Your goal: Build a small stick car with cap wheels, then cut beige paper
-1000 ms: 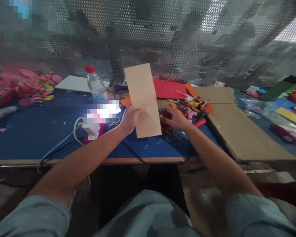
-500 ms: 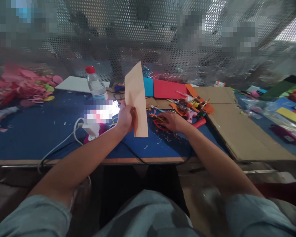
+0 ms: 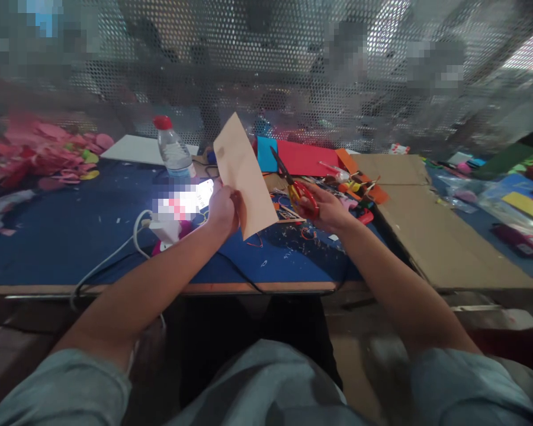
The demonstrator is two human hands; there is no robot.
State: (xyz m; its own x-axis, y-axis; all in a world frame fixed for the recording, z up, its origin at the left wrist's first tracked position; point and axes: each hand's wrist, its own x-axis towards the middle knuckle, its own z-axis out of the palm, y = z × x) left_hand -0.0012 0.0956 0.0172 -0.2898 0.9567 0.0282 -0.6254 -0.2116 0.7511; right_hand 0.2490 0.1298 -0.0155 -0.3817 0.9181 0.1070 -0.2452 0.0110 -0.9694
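A pale tan sheet of paper or thin card (image 3: 244, 174) is gripped along its lower left side by my left hand (image 3: 224, 208). It tilts upright above the table, its tip pointing up and left. To its right, my right hand (image 3: 328, 207) holds scissors (image 3: 296, 192) with red and yellow handles, fingers wrapped round them. The dark blades point up and left, slightly parted from the sheet's right edge. Beneath the scissors lie thin sticks (image 3: 293, 218) and small scraps on the blue tabletop (image 3: 284, 266).
A red-capped water bottle (image 3: 175, 151) and a lit phone (image 3: 199, 195) stand left, near a white charger (image 3: 165, 229) with cables. Red card (image 3: 304, 158) and blue card (image 3: 267, 155) lie behind. Flattened cardboard (image 3: 453, 236) covers the right; pink paper pieces (image 3: 44, 148) are heaped far left.
My right hand has lifted the scissors off the table, blades now raised beside the sheet. The sheet in my left hand has tilted further left at its top.
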